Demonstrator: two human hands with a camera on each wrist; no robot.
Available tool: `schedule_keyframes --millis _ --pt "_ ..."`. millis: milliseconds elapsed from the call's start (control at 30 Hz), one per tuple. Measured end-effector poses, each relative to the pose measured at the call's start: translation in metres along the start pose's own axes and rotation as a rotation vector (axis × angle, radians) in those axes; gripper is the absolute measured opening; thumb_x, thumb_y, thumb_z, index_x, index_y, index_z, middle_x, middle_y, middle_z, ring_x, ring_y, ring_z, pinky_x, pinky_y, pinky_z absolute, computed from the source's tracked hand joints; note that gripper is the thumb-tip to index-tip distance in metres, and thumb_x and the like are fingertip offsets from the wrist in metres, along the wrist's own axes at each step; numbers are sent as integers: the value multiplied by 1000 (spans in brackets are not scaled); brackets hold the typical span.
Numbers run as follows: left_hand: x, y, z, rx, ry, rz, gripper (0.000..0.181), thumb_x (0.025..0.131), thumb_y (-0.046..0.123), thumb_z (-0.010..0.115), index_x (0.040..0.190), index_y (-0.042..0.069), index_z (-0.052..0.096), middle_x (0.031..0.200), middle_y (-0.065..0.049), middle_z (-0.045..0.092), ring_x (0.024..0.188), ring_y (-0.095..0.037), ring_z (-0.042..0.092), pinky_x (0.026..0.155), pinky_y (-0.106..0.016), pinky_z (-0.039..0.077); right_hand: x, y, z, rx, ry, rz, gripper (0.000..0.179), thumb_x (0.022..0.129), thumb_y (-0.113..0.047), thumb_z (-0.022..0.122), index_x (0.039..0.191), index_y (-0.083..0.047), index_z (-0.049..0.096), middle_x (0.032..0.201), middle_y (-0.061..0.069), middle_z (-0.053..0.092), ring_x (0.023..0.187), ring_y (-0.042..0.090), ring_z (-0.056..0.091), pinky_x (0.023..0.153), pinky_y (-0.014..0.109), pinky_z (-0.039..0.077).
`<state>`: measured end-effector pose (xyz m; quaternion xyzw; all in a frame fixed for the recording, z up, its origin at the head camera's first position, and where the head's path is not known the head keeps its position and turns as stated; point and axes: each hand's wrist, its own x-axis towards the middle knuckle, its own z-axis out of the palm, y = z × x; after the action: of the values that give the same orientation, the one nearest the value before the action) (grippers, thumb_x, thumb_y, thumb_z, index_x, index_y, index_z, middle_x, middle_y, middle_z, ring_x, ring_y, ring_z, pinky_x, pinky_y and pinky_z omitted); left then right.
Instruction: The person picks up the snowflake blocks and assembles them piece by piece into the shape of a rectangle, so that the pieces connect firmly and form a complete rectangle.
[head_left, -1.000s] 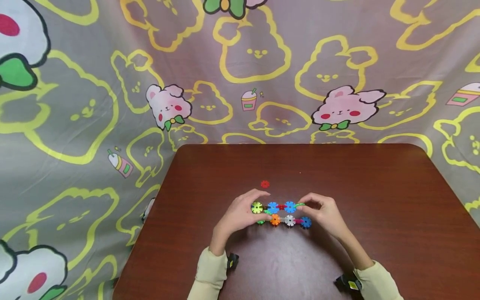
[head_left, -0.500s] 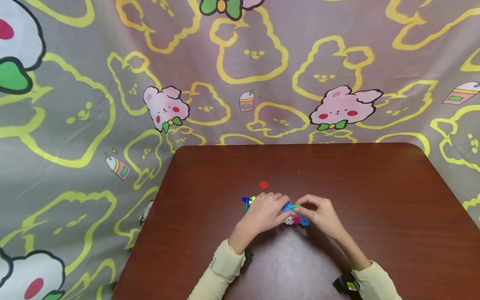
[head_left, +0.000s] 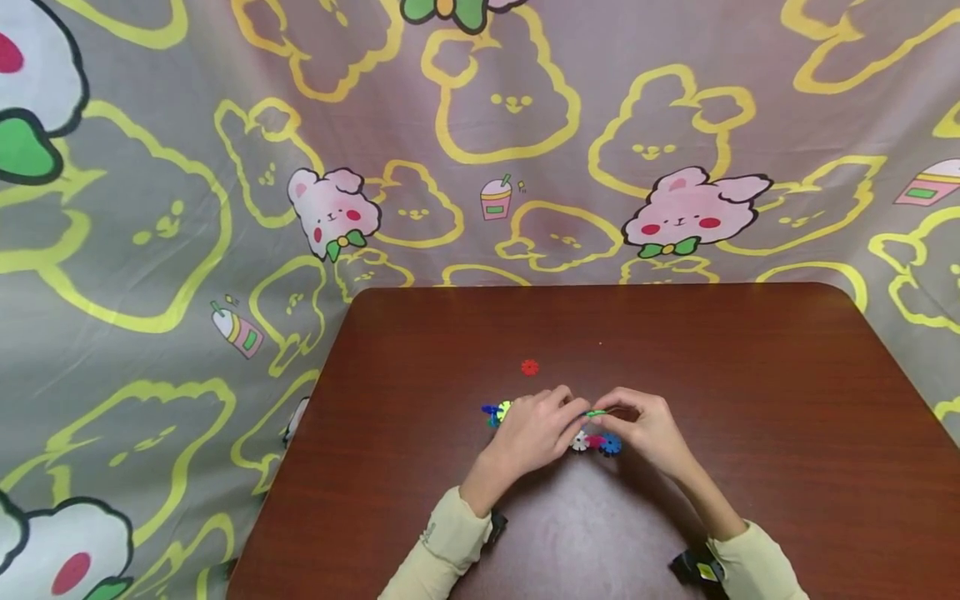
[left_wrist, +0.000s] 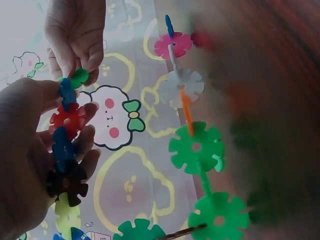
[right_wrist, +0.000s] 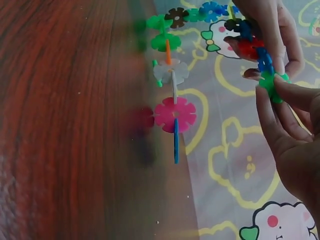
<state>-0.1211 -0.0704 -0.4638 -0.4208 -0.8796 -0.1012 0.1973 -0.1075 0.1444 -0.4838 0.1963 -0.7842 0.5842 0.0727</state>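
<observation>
A chain of interlocking snowflake discs bends into two rows over the table. In the head view my left hand (head_left: pixel 525 433) covers much of the back row. The left wrist view shows its thumb and fingers gripping a blue disc (left_wrist: pixel 66 94), with a red disc (left_wrist: pixel 67 121) and a black disc (left_wrist: pixel 67 183) beside the palm. My right hand (head_left: pixel 645 429) pinches a green disc (right_wrist: pixel 272 87) at the end of that row, right against the blue one. Along the front row run green (left_wrist: pixel 196 147), white (left_wrist: pixel 182 86) and pink (right_wrist: pixel 175 115) discs, ending in blue.
A loose red disc (head_left: pixel 530 367) lies on the brown table (head_left: pixel 712 350) beyond the hands. Behind the table hangs a grey cloth (head_left: pixel 555 83) printed with cartoon bears and rabbits. Dark wrist devices (head_left: pixel 697 568) sit at the sleeves.
My left hand has moved right along the back row, from the chain's left end to the blue disc next to the green one. The right hand stays about where it was.
</observation>
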Motion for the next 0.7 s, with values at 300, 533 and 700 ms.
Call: schedule_keyframes --millis 300,533,700 --pt "0 -3 0 -100 62 2 14 103 27 66 112 19 74 95 3 66 68 -4 59 52 -16 39 -1 2 -16 95 -37 85 14 89 3 78 100 -4 74 94 9 74 81 24 74 71 28 60" --pt "0 -7 0 -119 94 -13 14 97 24 76 109 17 74 94 2 65 68 -5 60 54 -16 42 26 26 -26 14 -47 175 20 98 -10 72 110 7 71 98 20 73 80 31 73 72 35 61" --pt "0 -7 3 -128 94 -12 14 96 23 77 109 18 74 95 3 66 71 -5 61 54 -17 43 57 48 -11 -185 -227 136 22 97 -11 74 112 4 70 91 9 74 80 23 71 68 33 58"
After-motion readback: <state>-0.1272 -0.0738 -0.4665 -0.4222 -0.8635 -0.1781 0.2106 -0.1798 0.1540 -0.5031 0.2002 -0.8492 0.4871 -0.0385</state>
